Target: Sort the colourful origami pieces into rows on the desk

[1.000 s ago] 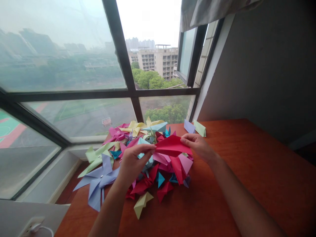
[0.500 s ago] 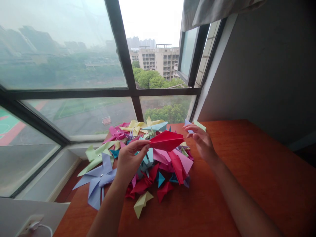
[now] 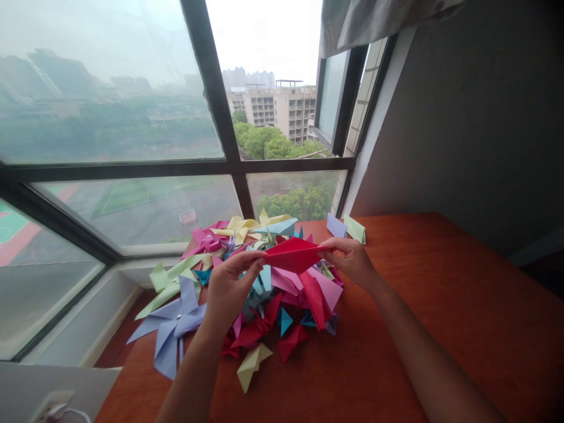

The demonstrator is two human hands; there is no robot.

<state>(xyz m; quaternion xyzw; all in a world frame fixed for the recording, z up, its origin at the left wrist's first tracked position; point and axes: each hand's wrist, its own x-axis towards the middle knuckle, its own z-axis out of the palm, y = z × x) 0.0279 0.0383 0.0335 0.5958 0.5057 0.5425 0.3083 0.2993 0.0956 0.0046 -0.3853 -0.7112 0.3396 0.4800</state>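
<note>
Left hand (image 3: 230, 285) and right hand (image 3: 352, 262) each pinched one end of red folded paper (image 3: 293, 257), held over paper pile (image 3: 286, 282) toward far edge of desk (image 3: 423, 282). Lavender pinwheel (image 3: 170, 329) lay at left edge.

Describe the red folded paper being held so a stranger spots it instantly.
By the window, a reddish-brown table bears a heap of folded paper. Over that heap, the red folded paper spans left hand to right hand. Other red pieces lie heaped; only this one is pinched at both ends.

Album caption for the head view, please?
Left hand and right hand pinch pointed, folded red paper above a colourful paper pile.
</note>
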